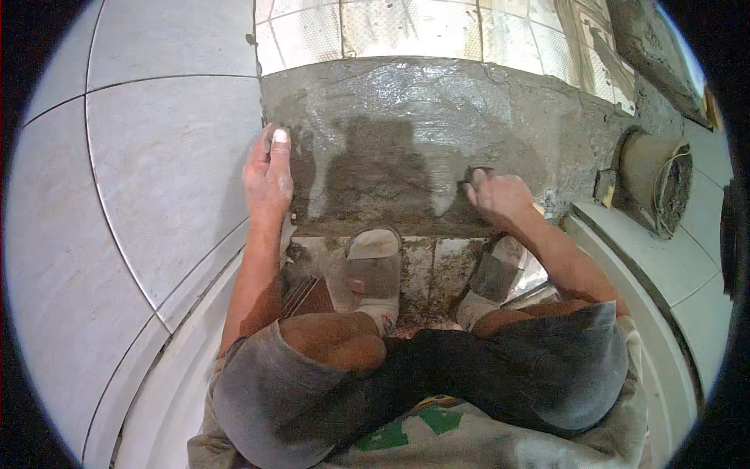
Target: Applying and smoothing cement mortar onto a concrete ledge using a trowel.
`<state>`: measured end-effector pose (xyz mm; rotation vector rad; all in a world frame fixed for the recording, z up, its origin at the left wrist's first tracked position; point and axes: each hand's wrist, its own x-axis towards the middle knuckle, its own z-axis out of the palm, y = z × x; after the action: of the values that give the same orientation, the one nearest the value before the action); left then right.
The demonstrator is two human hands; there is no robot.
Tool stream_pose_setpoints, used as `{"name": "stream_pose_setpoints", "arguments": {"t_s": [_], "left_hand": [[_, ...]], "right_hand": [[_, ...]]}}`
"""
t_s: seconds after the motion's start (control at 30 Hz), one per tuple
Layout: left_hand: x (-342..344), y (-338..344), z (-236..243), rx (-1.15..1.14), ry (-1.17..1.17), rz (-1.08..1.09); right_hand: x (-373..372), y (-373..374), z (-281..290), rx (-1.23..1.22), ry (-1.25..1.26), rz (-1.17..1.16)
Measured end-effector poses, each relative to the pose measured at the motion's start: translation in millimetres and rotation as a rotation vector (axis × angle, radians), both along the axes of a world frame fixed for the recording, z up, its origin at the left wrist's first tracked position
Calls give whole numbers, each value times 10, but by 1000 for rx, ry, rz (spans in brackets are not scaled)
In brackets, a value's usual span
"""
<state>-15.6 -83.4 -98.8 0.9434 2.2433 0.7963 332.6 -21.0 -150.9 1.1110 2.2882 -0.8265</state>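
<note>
A band of wet grey mortar (391,102) lies across the floor in front of me, with shadows over its middle. My left hand (269,176) rests at its left end, against the edge of the large pale tiles (172,148). The thumb and fingers there are stretched out, and I see nothing held. Over the mortar's right part, my right hand (500,195) is closed, its fingers curled down. A small dark thing (480,170) shows at its fingertips, mostly hidden, so its kind is unclear.
Beyond the mortar are shiny patterned floor tiles (414,31). A mortar-caked bucket (652,180) lies tipped at the right. Thin brown pieces (305,301) stand stacked by my left forearm. My sandalled feet are on a dirty strip below the mortar. White frames (648,313) flank me.
</note>
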Motion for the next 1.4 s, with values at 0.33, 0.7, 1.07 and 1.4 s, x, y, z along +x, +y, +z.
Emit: {"name": "stream_pose_setpoints", "arguments": {"t_s": [0.33,0.7,1.07,1.4], "left_hand": [[39,-6,-154,-78,-3,21],[-40,-40,-238,-65,-66,14],[16,-4,-165,-95,-58,44],[-17,-17,-244,-135,-41,-5]], "right_hand": [[898,11,-98,143,-134,-301],[752,113,77,-46,-100,70],[1229,61,-364,167,-116,-342],[238,73,-33,-128,-41,-104]]}}
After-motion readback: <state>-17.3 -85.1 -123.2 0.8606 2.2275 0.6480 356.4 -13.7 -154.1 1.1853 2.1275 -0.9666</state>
